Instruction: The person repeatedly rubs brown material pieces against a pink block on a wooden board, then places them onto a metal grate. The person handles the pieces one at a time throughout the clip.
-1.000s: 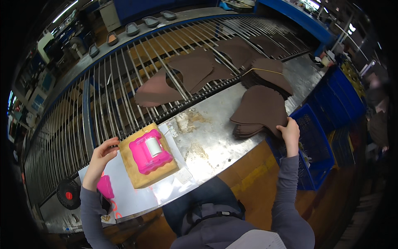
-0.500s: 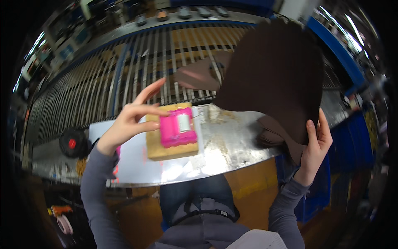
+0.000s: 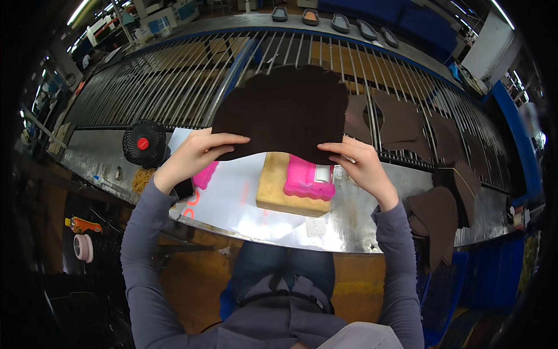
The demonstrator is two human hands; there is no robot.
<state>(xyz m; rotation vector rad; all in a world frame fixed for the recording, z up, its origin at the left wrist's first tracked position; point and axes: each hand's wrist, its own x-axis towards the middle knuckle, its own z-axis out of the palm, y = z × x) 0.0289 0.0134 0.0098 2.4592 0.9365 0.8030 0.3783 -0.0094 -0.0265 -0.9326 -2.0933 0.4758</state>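
Above the wooden block point(image 3: 290, 189), both hands hold up one dark brown leather piece point(image 3: 288, 110): the left hand point(image 3: 195, 156) pinches its lower left edge, the right hand point(image 3: 360, 166) its lower right edge. A pink tool point(image 3: 309, 179) lies on that block. Left of the block stands a small black fan point(image 3: 144, 142); right of it, more brown leather pieces point(image 3: 436, 215) lie stacked on the metal table point(image 3: 360, 221).

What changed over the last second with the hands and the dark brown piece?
The right hand lifted the dark brown piece off the stack at the right and brought it to the middle; the left hand left the table and gripped its other edge. The pink mould on its block stayed put.
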